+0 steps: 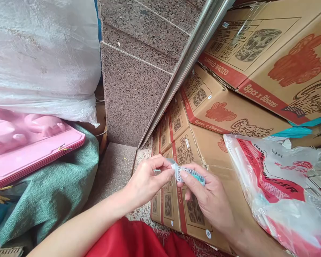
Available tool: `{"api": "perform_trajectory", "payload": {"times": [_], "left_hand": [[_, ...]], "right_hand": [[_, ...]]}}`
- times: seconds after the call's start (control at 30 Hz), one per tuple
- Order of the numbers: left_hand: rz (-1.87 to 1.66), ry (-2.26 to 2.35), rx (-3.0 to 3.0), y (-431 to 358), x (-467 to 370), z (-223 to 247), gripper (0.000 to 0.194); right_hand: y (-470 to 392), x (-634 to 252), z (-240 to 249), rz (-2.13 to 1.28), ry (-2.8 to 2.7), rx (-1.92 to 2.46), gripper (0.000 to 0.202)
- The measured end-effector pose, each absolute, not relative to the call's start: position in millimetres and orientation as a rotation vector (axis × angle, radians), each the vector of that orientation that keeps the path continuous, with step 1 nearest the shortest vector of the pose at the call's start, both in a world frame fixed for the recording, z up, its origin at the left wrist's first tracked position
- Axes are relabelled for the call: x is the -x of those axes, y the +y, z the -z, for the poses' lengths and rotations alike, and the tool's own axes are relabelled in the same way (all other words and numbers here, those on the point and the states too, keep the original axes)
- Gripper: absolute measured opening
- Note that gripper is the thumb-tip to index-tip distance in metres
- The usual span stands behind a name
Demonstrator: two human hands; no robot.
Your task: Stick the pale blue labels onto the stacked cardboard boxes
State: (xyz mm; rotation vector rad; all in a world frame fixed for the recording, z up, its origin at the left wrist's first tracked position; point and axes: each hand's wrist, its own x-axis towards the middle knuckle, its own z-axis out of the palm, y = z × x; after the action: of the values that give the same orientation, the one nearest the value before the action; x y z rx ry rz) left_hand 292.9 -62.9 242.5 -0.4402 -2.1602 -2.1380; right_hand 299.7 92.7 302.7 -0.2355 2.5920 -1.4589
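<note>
A small roll of white number stickers (191,173), printed with dark digits and showing a light-blue tint, is held between both hands. My right hand (211,196) grips the roll, its thumb pressed on the printed strip. My left hand (148,175) pinches the strip's end between thumb and forefinger, close to the right thumb. Just behind the hands stand brown cardboard cartons (186,151) with red bands and printed lettering. Part of the roll is hidden by my right fingers.
Large cartons (230,103) are stacked on the right. A clear plastic bag with red print (283,185) lies on them. A stone-clad pillar (136,89) stands ahead beside a metal rail (182,71). Pink moulded trays (37,142), a green sack (59,192) and a white sack (42,57) sit left.
</note>
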Motion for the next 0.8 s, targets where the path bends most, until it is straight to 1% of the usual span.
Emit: {"api": "perform_trajectory", "payload": {"times": [0.07,0.13,0.27,0.33,0.4,0.5,0.57,0.63,0.67,0.73,0.8], "left_hand": [[2.088,-2.192,0.426,-69,-293,-242,0.02],[1.856,-2.206,0.387,-77,-294,-241,0.019],[0.98,-2.084,0.3,-86,-294,-236,0.013],[0.665,-2.013,0.43,-82,-294,-231,0.016],[0.513,-1.96,0.559,-75,-294,-225,0.021],[0.466,-1.966,0.615,-69,-293,-218,0.026],[0.601,-2.002,0.572,-71,-292,-214,0.028],[0.973,-2.039,0.428,-74,-290,-212,0.029],[1.252,-2.049,0.344,-75,-289,-212,0.029],[1.932,-2.017,0.241,-75,-289,-212,0.03],[2.565,-1.854,0.238,-71,-289,-212,0.029]], "right_hand": [[95,-299,-301,1.472,2.603,0.18,0.026],[97,-298,-300,1.469,2.591,0.11,0.029],[99,-298,-301,1.487,2.28,0.032,0.044],[98,-297,-303,1.57,2.109,-0.021,0.05],[97,-297,-305,1.655,2.008,-0.083,0.051],[97,-295,-306,1.751,1.911,-0.156,0.048],[97,-294,-305,1.805,1.876,-0.187,0.047],[98,-294,-304,1.816,1.891,-0.189,0.048],[99,-295,-303,1.795,1.922,-0.173,0.048],[100,-296,-301,1.697,2.014,-0.09,0.049],[102,-298,-300,1.539,2.129,0.032,0.049]]}}
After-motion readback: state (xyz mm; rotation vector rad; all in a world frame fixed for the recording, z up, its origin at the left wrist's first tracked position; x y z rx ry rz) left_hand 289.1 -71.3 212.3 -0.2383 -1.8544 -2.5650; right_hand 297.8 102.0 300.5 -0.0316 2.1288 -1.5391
